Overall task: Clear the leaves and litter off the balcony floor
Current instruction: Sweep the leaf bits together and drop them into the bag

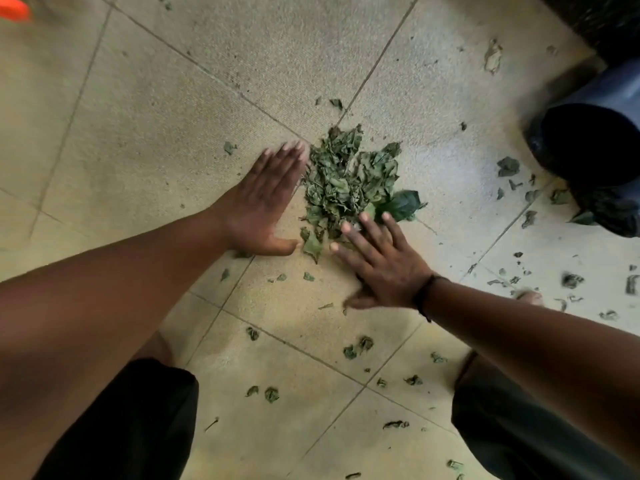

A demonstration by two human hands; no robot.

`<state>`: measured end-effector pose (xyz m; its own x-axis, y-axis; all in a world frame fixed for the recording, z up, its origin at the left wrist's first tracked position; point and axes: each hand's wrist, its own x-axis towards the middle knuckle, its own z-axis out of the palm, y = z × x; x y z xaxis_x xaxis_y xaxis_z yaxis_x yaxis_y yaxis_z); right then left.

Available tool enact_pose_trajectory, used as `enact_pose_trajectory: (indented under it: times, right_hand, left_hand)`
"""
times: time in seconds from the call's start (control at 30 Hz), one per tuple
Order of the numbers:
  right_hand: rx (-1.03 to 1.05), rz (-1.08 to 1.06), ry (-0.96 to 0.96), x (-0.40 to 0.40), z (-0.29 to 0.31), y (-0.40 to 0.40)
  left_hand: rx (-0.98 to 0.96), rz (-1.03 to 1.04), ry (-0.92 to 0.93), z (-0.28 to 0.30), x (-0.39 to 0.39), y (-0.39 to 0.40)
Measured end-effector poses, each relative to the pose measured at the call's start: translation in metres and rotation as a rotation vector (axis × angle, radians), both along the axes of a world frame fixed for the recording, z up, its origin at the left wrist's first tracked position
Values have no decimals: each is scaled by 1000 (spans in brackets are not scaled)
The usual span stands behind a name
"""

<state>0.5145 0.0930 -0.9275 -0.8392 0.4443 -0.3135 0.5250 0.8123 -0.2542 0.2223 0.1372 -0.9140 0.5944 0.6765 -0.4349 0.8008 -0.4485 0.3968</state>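
Straight, flat fingers on both sides, holding nothing: the left hand (265, 199) stands on edge against the leaf pile (349, 183), the right hand (384, 261) lies palm-down with fingertips at its near edge. The pile sits mid-floor where tile seams cross. I'd say gathering is partway; loose scraps (360, 346) dot the balcony floor (156, 116) nearer and toward the dark bag (588, 147) at the right edge.
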Motion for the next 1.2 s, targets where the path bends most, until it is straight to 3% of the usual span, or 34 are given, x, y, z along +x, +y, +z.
enact_pose_trajectory:
  times: [0.23,0.37,0.5,0.7,1.0,1.2]
  right_hand:
    - [113,-307,100,-9,3,32]
    - [-58,-449,-49,8,15,57]
    - [-119,-314,-69,-12,9,89]
    - [-76,-33,50,-58,1,111]
    - [-70,-50,32,-67,-3,94]
    - [10,-40,29,-78,0,89]
  left_hand:
    - [-39,67,-50,2,23,9]
    - [-37,-8,50,-1,12,7]
    - [-55,23,160,0,3,9]
    - [-30,154,55,-1,33,17]
    - [-102,324,10,10,41,5]
    - [-187,484,-166,25,-6,-30]
